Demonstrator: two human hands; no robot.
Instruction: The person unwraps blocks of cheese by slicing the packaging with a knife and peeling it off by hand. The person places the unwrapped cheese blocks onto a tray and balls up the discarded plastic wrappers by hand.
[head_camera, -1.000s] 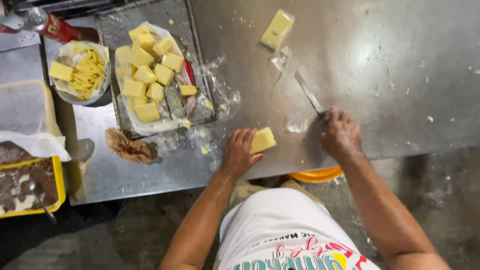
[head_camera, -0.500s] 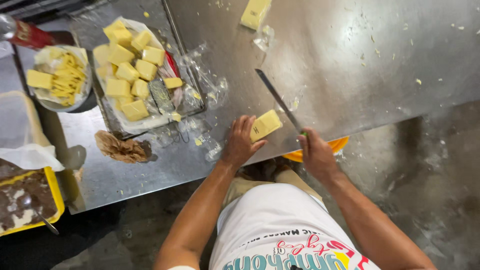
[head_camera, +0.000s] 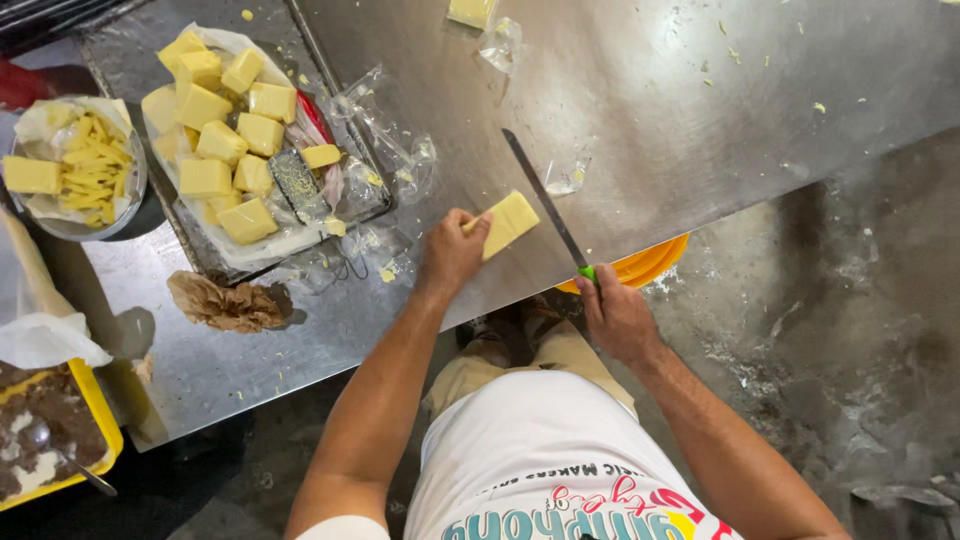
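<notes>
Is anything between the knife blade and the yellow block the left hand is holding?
Nothing visible. The left hand holds the yellow block on the steel table; the knife, held by the right hand, lies just beside the block's right edge.

Pale yellow block (head_camera: 511, 222): flat rectangular slab, smooth faces, lay tilted on the steel surface (head_camera: 700, 120) near its front edge, one end held under the left hand (head_camera: 452, 252). Knife (head_camera: 548, 205): long thin blade, green handle, gripped by the right hand (head_camera: 612, 312), blade lying just beside the block's right edge.
</notes>
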